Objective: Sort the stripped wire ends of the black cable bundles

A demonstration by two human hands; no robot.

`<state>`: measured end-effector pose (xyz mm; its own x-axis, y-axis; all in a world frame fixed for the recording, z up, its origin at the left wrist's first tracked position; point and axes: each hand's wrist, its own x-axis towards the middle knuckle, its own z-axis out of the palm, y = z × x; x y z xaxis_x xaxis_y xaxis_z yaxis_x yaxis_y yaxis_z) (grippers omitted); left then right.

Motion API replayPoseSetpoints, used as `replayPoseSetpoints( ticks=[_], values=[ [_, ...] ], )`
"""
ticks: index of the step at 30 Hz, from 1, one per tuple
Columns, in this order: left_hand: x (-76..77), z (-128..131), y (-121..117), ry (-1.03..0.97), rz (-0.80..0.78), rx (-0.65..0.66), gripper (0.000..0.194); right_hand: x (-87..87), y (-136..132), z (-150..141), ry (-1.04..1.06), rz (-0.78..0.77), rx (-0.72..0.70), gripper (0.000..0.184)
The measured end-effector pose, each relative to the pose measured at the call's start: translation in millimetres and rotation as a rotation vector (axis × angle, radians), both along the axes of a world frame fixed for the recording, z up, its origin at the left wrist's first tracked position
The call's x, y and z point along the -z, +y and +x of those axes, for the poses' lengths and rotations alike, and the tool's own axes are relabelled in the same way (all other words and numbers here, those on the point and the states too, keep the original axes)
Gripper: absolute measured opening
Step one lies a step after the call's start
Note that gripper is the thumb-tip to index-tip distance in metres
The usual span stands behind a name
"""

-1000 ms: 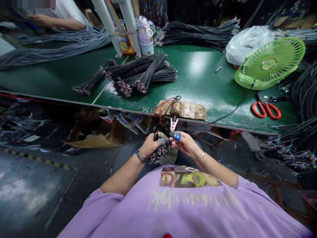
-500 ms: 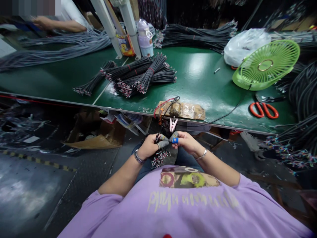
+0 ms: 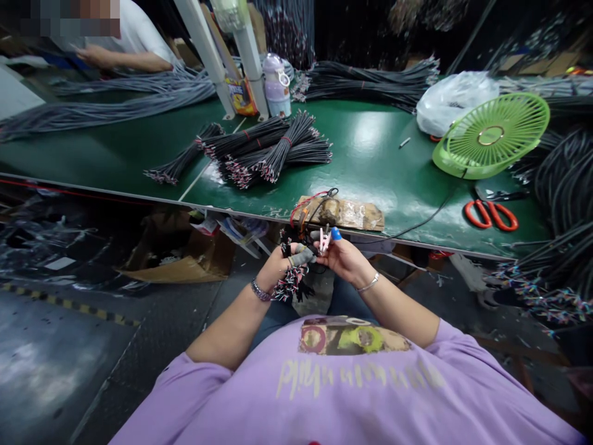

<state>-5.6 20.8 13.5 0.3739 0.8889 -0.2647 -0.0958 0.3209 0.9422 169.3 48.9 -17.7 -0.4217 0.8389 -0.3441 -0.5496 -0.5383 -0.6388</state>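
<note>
My left hand (image 3: pixel 288 264) is closed around a bunch of short black cables (image 3: pixel 291 279) with red, white and black wire ends, held low in front of the table edge. Grey coverings wrap some of its fingers. Close beside it, my right hand (image 3: pixel 345 256) has its fingers at a small pink clothes peg (image 3: pixel 324 241) and appears to pinch it. Blue tape covers the right thumb. The peg is by the front edge of the table, below a piece of cardboard (image 3: pixel 364 213) with red and black leads. The fingertips are partly hidden.
On the green table (image 3: pixel 370 148) lie bundled black cables (image 3: pixel 278 148), red-handled scissors (image 3: pixel 491 214) and a white plastic bag (image 3: pixel 454 102). A green fan (image 3: pixel 495 133) stands at the right, a bottle (image 3: pixel 277 86) at the back. Another person's arm (image 3: pixel 130 60) is at the far left.
My right hand has come away from my left fingers and moved up to the pink peg. The cable bunch in my left hand has risen slightly and shows more. The view has tilted a little.
</note>
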Motion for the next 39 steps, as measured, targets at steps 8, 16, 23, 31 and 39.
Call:
replayPoseSetpoints(
  ticks=[8, 16, 23, 31, 39],
  values=[
    [1.8, 5.3, 4.3, 0.0, -0.053, 0.049, 0.034, -3.4, 3.3, -7.9, 0.072, -0.09, 0.102, 0.031],
    [2.5, 6.5, 4.4, 0.018, -0.067, 0.051, 0.035, 0.9, 0.9, -7.4, 0.074, -0.058, 0.047, 0.045],
    [5.0, 4.2, -7.8, 0.104, 0.003, 0.047, 0.033, 7.7, -12.3, 2.4, 0.069, -0.057, -0.054, 0.047],
    [6.2, 4.4, -10.0, 0.182, 0.047, 0.092, 0.033, 11.3, -31.0, 20.0, -0.25, 0.131, -0.149, 0.03],
    [5.7, 7.4, -10.6, 0.197, 0.096, 0.184, 0.032, 4.8, -33.3, 23.7, -0.371, 0.309, -0.272, 0.026]
  ],
)
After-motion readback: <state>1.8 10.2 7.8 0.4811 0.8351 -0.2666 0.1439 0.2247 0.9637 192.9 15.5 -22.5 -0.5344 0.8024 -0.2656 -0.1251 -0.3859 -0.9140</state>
